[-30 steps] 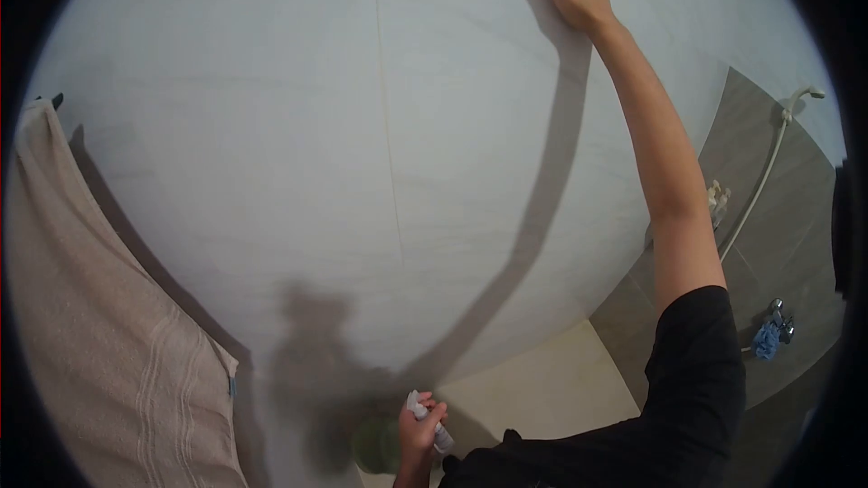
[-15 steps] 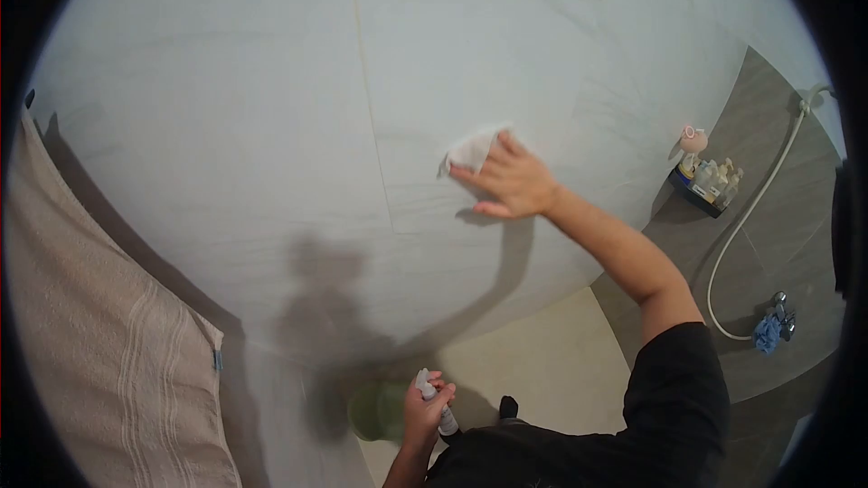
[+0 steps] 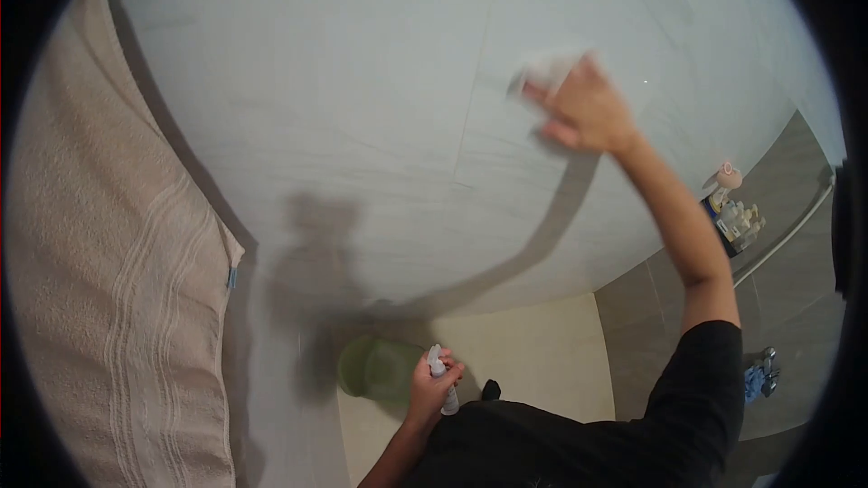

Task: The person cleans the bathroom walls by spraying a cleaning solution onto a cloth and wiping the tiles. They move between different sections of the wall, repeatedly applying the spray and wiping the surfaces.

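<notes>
My right hand (image 3: 586, 108), smeared by motion, presses a white cloth (image 3: 550, 68) flat against the pale marbled wall (image 3: 362, 81). Most of the cloth is under the palm and fingers; only its upper left part shows. Low in front of my body, my left hand (image 3: 435, 385) is wrapped round a small white spray bottle (image 3: 438, 363) held upright, nozzle on top. Beside that hand on the floor stands a green bucket (image 3: 366, 369).
A beige towel (image 3: 99, 262) hangs along the left. At the right, a corner shelf (image 3: 726, 233) carries several bottles and a pink puff (image 3: 728, 176). Below it are a shower hose (image 3: 791, 239) and a tap (image 3: 769, 372) with a blue scrubber (image 3: 754, 383). Cream floor (image 3: 542, 343) lies below.
The view has shifted, with the wall seam and towel appearing further right. My right hand has moved up and right in the view with the cloth. My left hand still holds the spray bottle.
</notes>
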Demonstrator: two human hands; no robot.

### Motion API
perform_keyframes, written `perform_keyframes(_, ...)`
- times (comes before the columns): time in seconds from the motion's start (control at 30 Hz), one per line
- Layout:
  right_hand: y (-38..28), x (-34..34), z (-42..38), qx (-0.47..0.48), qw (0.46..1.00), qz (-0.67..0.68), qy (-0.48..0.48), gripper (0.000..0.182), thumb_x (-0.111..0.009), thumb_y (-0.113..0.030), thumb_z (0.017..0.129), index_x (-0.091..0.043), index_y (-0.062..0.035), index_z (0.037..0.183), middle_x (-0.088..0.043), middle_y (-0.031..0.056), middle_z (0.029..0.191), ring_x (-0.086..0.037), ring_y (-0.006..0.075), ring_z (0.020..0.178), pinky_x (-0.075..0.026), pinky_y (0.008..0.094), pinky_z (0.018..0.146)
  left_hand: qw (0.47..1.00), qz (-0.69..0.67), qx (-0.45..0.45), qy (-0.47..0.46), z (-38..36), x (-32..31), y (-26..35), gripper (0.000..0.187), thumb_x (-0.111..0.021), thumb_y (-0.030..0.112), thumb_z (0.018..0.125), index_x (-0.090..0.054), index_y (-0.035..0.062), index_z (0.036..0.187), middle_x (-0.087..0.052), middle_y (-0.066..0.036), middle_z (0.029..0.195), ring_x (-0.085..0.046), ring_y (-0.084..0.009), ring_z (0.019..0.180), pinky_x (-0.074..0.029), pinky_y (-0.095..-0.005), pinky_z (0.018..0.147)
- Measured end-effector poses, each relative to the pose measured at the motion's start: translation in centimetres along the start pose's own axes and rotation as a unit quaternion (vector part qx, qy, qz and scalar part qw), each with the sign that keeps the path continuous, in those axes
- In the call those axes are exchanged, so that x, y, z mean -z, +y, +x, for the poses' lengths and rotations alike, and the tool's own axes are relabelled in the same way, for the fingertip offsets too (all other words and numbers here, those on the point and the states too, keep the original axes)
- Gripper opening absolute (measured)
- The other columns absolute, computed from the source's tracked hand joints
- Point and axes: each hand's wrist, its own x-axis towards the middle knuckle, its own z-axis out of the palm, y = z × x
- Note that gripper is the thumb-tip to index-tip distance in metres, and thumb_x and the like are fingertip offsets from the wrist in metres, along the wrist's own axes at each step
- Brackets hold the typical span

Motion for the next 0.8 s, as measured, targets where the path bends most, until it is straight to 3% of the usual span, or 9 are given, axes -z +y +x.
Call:
perform_keyframes(0.1, 10.1, 3.9, 4.9, -0.107, 0.966, -0.059, 0.23, 0.071, -0.046, -0.054, 0.095, -0.035, -0.0169, 0.155, -0.038, 0.011, 0.157, -0.039, 0.0379, 0.137, -0.014, 0.0607, 0.118, 1.0, 0.008, 0.002, -0.002, 0.2, -0.1, 0.5, 0.038, -0.073, 0.001, 0.084, -0.053, 0.0005, 0.117, -0.057, -0.003, 0.088, -0.06, -0.0134, 0.075, -0.049, -0.0291, 0.066)
perform_keyframes(0.17, 12.9, 10.7, 8.8, -0.218, 0.957, -0.05, 0.187, 0.08, -0.019, -0.067, 0.099, -0.019, -0.0136, 0.159, -0.01, 0.0082, 0.167, -0.005, 0.0335, 0.153, 0.002, 0.0545, 0.123, 1.0, 0.008, -0.005, 0.012, 0.7, -0.2, 0.8, 0.038, -0.072, 0.0, 0.083, -0.053, 0.0013, 0.116, -0.058, -0.003, 0.087, -0.061, -0.0138, 0.075, -0.05, -0.0293, 0.066)
perform_keyframes(0.27, 17.1, 14.5, 11.8, -0.222, 0.943, -0.042, 0.245, 0.078, -0.02, -0.066, 0.1, -0.017, -0.0153, 0.159, -0.008, 0.0064, 0.167, -0.003, 0.0338, 0.153, 0.003, 0.0537, 0.123, 1.0, -0.01, -0.02, 0.007, 1.4, -0.1, 0.6, 0.038, -0.072, -0.001, 0.083, -0.053, 0.002, 0.116, -0.058, -0.003, 0.088, -0.06, -0.014, 0.074, -0.05, -0.0294, 0.066)
perform_keyframes(0.4, 15.3, 14.1, 12.5, -0.24, 0.938, -0.024, 0.247, 0.071, -0.023, -0.059, 0.102, -0.021, -0.0163, 0.158, -0.011, 0.007, 0.167, -0.005, 0.0335, 0.153, 0.002, 0.0517, 0.124, 0.999, -0.009, -0.039, 0.001, 2.2, -0.3, 0.2, 0.038, -0.073, -0.001, 0.082, -0.053, 0.0022, 0.115, -0.058, -0.003, 0.088, -0.06, -0.0141, 0.074, -0.05, -0.0292, 0.066)
perform_keyframes(0.43, 13.8, 13.2, 11.5, -0.199, 0.953, -0.084, 0.214, 0.064, -0.029, -0.049, 0.104, -0.022, -0.0148, 0.158, -0.016, 0.0083, 0.166, -0.008, 0.0322, 0.153, 0.0, 0.0513, 0.124, 0.999, -0.013, -0.034, -0.005, 2.4, -0.5, 0.3, 0.038, -0.073, -0.001, 0.082, -0.053, 0.0023, 0.115, -0.058, -0.003, 0.087, -0.06, -0.0143, 0.074, -0.05, -0.0292, 0.066)
perform_keyframes(0.5, 10.7, 8.2, 9.3, -0.066, 0.968, -0.079, 0.231, 0.075, -0.046, -0.054, 0.094, -0.03, -0.0159, 0.156, -0.031, 0.0089, 0.161, -0.029, 0.0374, 0.146, -0.01, 0.0598, 0.12, 0.999, -0.017, -0.044, 0.003, 2.0, 0.0, 0.5, 0.039, -0.073, -0.002, 0.082, -0.053, 0.0023, 0.115, -0.058, -0.003, 0.087, -0.061, -0.0144, 0.074, -0.05, -0.0292, 0.066)
perform_keyframes(0.63, -3.2, 1.7, 3.7, -0.016, 0.996, 0.069, 0.048, 0.07, -0.049, -0.05, 0.095, -0.034, -0.0165, 0.155, -0.053, 0.0111, 0.135, -0.047, 0.0327, 0.126, -0.023, 0.0597, 0.116, 0.999, -0.006, -0.023, -0.022, 2.5, 0.3, 0.4, 0.039, -0.074, -0.001, 0.083, -0.053, 0.0022, 0.116, -0.058, -0.003, 0.087, -0.062, -0.0149, 0.073, -0.05, -0.0297, 0.064)
perform_keyframes(0.7, -9.2, -0.5, 1.7, 0.062, 0.983, 0.148, -0.088, 0.067, -0.048, -0.049, 0.097, -0.036, -0.0149, 0.153, -0.054, 0.0076, 0.132, -0.047, 0.0266, 0.125, -0.028, 0.0514, 0.117, 0.999, -0.001, -0.027, -0.032, 2.4, 0.1, 1.2, 0.039, -0.074, -0.001, 0.084, -0.053, 0.0007, 0.117, -0.058, -0.004, 0.087, -0.062, -0.0154, 0.072, -0.05, -0.0302, 0.062)
perform_keyframes(0.8, -12.8, -6.9, -1.0, 0.158, 0.975, 0.15, 0.034, 0.064, -0.044, -0.05, 0.099, -0.038, -0.0141, 0.152, -0.053, 0.0054, 0.137, -0.044, 0.0233, 0.132, -0.024, 0.0463, 0.12, 0.998, 0.013, -0.036, -0.044, 2.2, 0.3, 1.8, 0.043, -0.075, 0.002, 0.083, -0.053, -0.0003, 0.119, -0.06, -0.004, 0.089, -0.063, -0.0141, 0.074, -0.051, -0.0288, 0.064)
